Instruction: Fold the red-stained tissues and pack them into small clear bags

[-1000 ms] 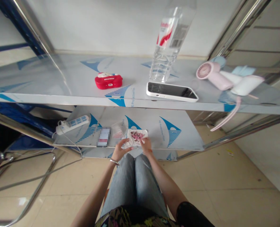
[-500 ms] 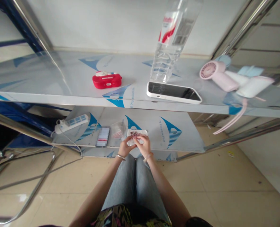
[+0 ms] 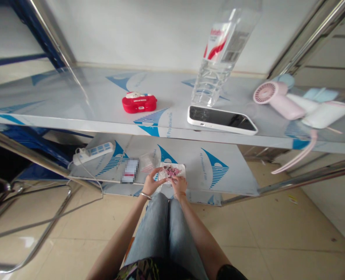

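Note:
Small pink and dark beads [image 3: 173,171] lie heaped on a white tray or sheet [image 3: 182,168] on the lower shelf. At its left edge is my left hand [image 3: 151,183], thumb and forefinger spread in a curve; I see nothing between them. My right hand [image 3: 179,186] is at the near right edge, fingers bent and drawn together just below the beads. Whatever it pinches is too small to make out. The left thumb tip comes close to the right fingertips. A clear plastic bag [image 3: 147,161] with reddish stripes lies beyond my left hand.
A blurred-out card or phone [image 3: 130,171] and a white power strip [image 3: 93,153] lie left on the lower shelf [image 3: 190,155]. Above, the upper shelf [image 3: 96,101] carries a red case [image 3: 139,104], a water bottle [image 3: 211,77], a phone [image 3: 223,119] and a pink handheld fan [image 3: 277,99].
My hands have moved apart from their joined position over the beads, uncovering the pile. The left thumb and forefinger have spread. The whole view has shifted slightly.

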{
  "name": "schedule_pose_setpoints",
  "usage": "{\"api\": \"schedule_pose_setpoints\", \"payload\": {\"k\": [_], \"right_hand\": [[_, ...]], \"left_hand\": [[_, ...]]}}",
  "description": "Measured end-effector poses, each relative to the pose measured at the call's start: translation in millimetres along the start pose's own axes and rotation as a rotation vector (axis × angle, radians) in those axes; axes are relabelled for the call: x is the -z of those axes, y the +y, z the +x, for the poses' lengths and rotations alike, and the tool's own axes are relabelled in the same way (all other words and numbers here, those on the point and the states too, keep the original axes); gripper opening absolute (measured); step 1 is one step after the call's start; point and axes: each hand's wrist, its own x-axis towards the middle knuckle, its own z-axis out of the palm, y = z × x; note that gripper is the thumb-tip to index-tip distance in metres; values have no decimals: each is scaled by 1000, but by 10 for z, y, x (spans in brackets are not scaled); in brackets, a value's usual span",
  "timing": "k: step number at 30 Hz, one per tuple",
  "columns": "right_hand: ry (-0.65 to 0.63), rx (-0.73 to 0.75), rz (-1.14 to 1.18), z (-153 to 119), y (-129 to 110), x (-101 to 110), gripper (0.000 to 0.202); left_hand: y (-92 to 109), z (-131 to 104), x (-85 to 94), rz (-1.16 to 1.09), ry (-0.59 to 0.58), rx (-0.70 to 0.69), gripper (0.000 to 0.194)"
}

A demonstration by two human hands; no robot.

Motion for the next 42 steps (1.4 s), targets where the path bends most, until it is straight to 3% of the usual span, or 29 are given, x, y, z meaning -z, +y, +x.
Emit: {"api": "schedule_pose_setpoints", "payload": {"k": [5,7,11,15,19,24,27,30,36,42], "right_hand": [[-69,-69,-68,19,-6,-30,19],[-39,-71,-22,40,11,-32,19],[197,-53,244,134,-72,102,31],[360,28,486,245,-408,478,30],[289,144,560,225,-760,815,23],[151,283,546,131,-880,887,16],[167,252,551,185,-721,806,16],[221,168,483,318,-379,653,16],[10,47,98,483,345,248,15],[-88,41,-59,500,496,49,14]], "left_hand": [[-8,-44,43,-8,-1,38,53],[-29,-50,59,-10,9,37,55],[-83,-55,62,-4,29,18,55],[-117,-51,-5,5,23,23,55],[-136,-26,-111,-18,-7,18,56],[-165,16,-207,-80,-16,-14,52],[-156,35,-219,-92,-12,-5,54],[-122,46,-195,-83,-12,18,55],[-99,39,-118,-89,5,32,53],[-114,33,-82,-62,10,34,52]]}}
